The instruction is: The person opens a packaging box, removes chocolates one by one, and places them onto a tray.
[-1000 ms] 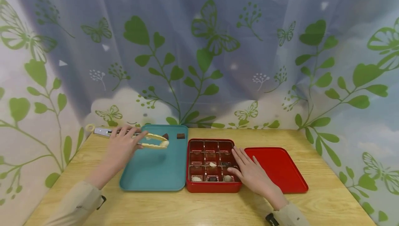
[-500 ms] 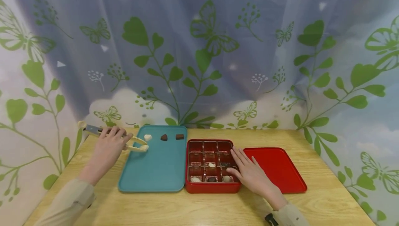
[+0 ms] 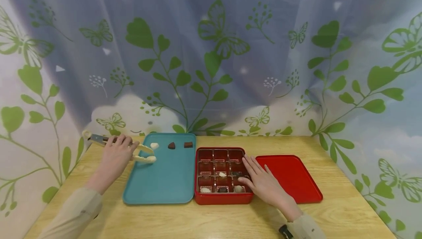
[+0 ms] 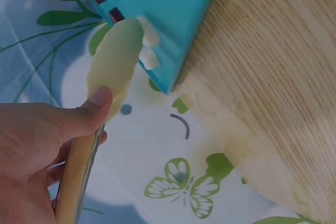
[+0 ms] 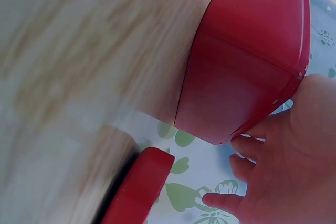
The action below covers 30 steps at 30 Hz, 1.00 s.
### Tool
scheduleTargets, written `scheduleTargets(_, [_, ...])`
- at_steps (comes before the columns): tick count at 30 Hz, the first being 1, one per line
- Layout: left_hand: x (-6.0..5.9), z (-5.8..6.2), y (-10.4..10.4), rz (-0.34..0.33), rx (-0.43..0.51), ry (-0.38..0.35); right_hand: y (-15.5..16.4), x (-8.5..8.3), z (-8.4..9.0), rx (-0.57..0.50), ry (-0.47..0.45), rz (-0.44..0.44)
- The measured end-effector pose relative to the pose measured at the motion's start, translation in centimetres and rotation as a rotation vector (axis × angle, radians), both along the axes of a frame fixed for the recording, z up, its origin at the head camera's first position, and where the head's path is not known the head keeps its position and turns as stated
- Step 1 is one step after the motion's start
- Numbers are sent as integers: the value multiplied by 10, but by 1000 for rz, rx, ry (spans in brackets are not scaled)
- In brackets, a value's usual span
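Observation:
My left hand (image 3: 117, 154) grips a pair of cream-tipped tongs (image 4: 113, 64) over the left side of a teal tray (image 3: 161, 180). The tong tips stand apart, with a white chocolate (image 3: 151, 158) at the nearer tip; whether the tip still touches it cannot be told. Behind it on the tray lie another white chocolate (image 3: 154, 146), a dark wedge-shaped chocolate (image 3: 171, 146) and a brown rectangular chocolate (image 3: 188, 144). My right hand (image 3: 263, 184) rests with extended fingers against the right side of a red box (image 3: 224, 199), whose clear divided insert holds several chocolates in the nearer compartments.
A red lid (image 3: 293, 178) lies on the wooden table (image 3: 158, 222) to the right of the box, partly behind my right hand. The tray stands close along the box's left side. A patterned curtain (image 3: 211, 66) hangs behind the table.
The tongs have carried a white chocolate leftward over the tray and their tips have spread. During the last half second they hardly moved. My right hand stays at the box.

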<state>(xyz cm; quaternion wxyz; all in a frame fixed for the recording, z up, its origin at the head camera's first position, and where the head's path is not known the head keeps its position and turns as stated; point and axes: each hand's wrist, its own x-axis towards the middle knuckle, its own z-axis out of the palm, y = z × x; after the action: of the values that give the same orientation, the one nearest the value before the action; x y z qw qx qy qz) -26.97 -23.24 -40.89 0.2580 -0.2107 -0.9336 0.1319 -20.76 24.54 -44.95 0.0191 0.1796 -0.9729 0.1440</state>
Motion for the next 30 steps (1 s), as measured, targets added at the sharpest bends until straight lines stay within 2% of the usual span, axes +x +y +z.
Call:
scheduleTargets(3, [5,4,4,-4,19,0,1,-1,0,1,1,-1])
scheduleTargets(8, [16,12,18,-64,20,13,4,-2,-1,14,3,-9])
scheduleTargets(15, [25,17,43,-100,46,-26,4,-2,-2,0,26,4])
scheduleTargets(18, [27,18,56,-104,46,-19,3,-1,-2,-2,30,10])
scheduleTargets(25, [29,24,89,-213,89,34,2,1,0,1,0,-1])
scheduleTargets(30, [28,26,116,-259,76,75,-1,0,-1,3,-4,2])
